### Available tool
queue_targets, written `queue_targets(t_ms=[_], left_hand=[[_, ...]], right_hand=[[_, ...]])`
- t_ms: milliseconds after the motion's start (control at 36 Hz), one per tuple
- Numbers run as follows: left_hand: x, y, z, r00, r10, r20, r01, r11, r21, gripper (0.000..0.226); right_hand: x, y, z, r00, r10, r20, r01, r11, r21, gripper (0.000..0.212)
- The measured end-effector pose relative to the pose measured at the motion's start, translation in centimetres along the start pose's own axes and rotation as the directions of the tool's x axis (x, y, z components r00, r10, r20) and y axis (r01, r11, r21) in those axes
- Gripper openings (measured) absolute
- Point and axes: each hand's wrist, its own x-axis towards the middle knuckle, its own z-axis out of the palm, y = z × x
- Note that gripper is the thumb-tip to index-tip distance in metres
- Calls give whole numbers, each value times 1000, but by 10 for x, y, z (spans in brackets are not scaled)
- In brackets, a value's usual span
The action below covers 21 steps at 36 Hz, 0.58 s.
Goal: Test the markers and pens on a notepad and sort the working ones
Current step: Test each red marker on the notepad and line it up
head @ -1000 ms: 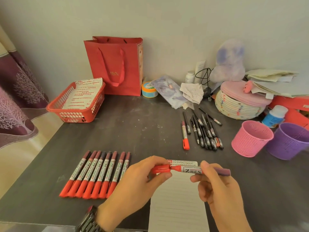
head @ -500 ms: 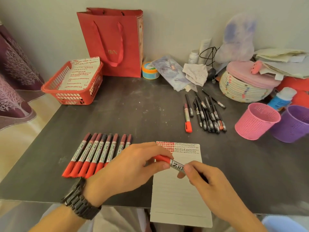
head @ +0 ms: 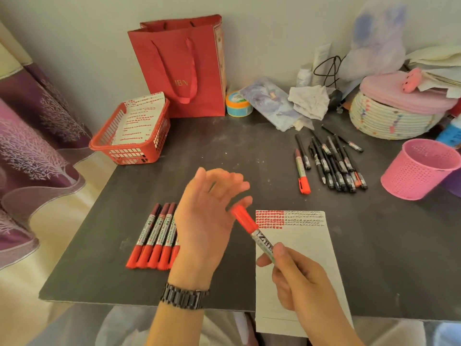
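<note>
The right hand [head: 301, 278] grips a capped red marker [head: 259, 237] by its barrel above the notepad [head: 306, 248] on the tabletop [head: 224, 151], while the left hand [head: 207, 216] hovers empty, fingers spread, beside the cap [head: 241, 217]. I'd say the cap wants a firm pinch and straight pull, then a short stroke on the bare lines below the red test marks [head: 269, 219]. The blurred left hand hides part of the row of red markers [head: 154, 236]; the held marker's tail is lost in the right hand.
</note>
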Motion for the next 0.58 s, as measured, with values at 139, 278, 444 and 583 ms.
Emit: queue_targets(t_ms=[139,278,444,583], left_hand=[[4,-14,15,996,-76,-40,67,980,-189,40],[4,-30,23,992,-121,-20,115,973,-198,49],[0,-43,27,976,-219,26,218,941,-259,51],[5,-41,25,971,-211,113,229,956,-183,49]], right_hand=[[-7,8,19,998,23,-53,-25,999,-46,49],[-14,12,23,985,16,-170,-26,998,-59,48],[-22,14,18,976,78,-205,-57,993,104,42],[-21,14,13,981,95,-169,-73,989,132,44]])
